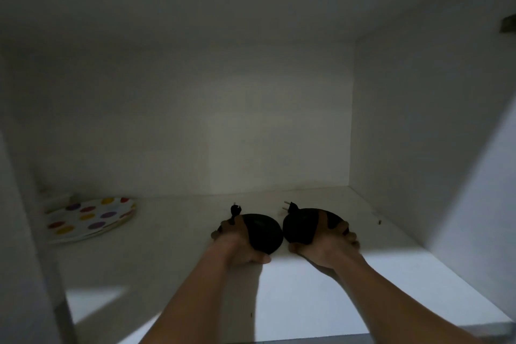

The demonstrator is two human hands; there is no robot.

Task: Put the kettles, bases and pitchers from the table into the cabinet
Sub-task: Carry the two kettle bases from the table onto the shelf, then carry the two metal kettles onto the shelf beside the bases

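Note:
Both my arms reach into a white cabinet, over its shelf [173, 254]. My left hand [237, 243] grips a round black kettle base [264, 233], with its plug [235, 209] sticking up behind the fingers. My right hand [328, 246] grips a second black kettle base [300, 226], whose two-pin plug [289, 206] points back and left. The two bases sit side by side, almost touching, low over the middle of the shelf. Whether they rest on the shelf I cannot tell. No kettles or pitchers are in view.
A stack of white plates with coloured dots [89, 218] lies at the back left of the shelf. The cabinet's right wall [418, 134] and back wall [195, 120] enclose the space. A small dark speck [379, 222] sits near the right wall.

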